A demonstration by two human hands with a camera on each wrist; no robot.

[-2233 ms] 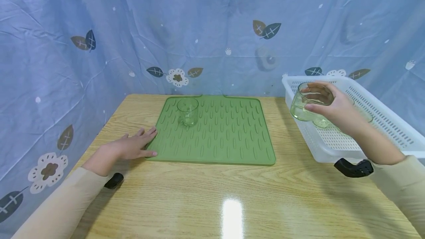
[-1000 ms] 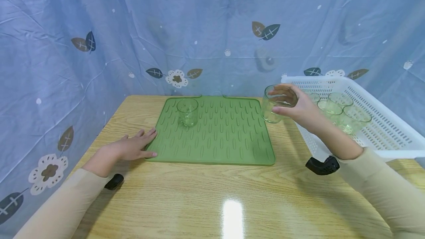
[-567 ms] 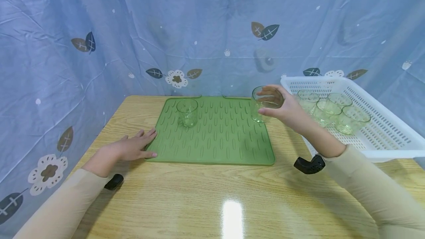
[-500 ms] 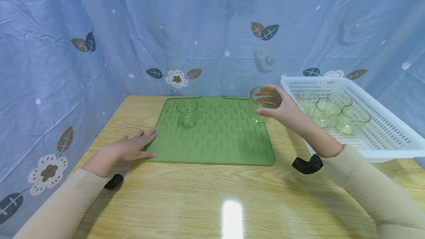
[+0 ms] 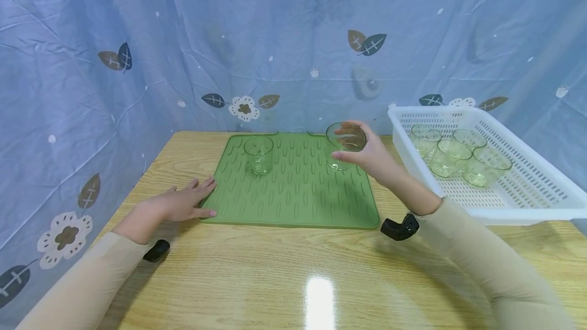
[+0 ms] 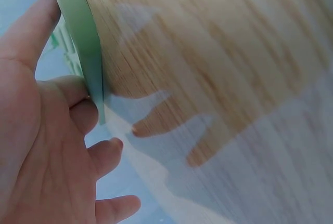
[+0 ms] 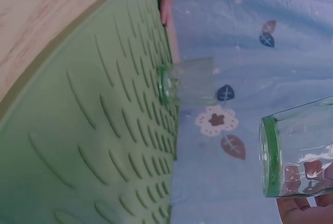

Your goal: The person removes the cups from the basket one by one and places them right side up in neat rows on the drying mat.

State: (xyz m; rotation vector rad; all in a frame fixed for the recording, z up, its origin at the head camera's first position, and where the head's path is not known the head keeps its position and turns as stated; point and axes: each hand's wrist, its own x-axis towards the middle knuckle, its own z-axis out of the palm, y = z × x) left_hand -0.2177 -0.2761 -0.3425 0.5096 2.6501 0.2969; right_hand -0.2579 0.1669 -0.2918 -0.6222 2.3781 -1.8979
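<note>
My right hand [image 5: 369, 154] grips a clear, green-tinted drinking glass [image 5: 338, 154], rim upward, over the right part of the green ribbed mat [image 5: 293, 197]. In the right wrist view a gap shows between that glass's thick base [image 7: 270, 156] and the mat [image 7: 104, 130]. Another drinking glass [image 5: 259, 157] stands upright on the mat's left side. My left hand [image 5: 183, 202] lies at the mat's left edge with fingers spread. Up close in the left wrist view, the left hand's fingers [image 6: 31, 31] touch the mat's rim [image 6: 83, 31].
At the right stands a white perforated plastic basket [image 5: 545, 215] with several upright glasses [image 5: 486, 167] inside. The wooden table [image 5: 257, 274] spreads in front of the mat. Behind everything hangs a blue patterned curtain [image 5: 293, 39].
My right hand has carried the glass from above the basket leftward to over the mat's right side. My left hand and the standing glass have stayed in place.
</note>
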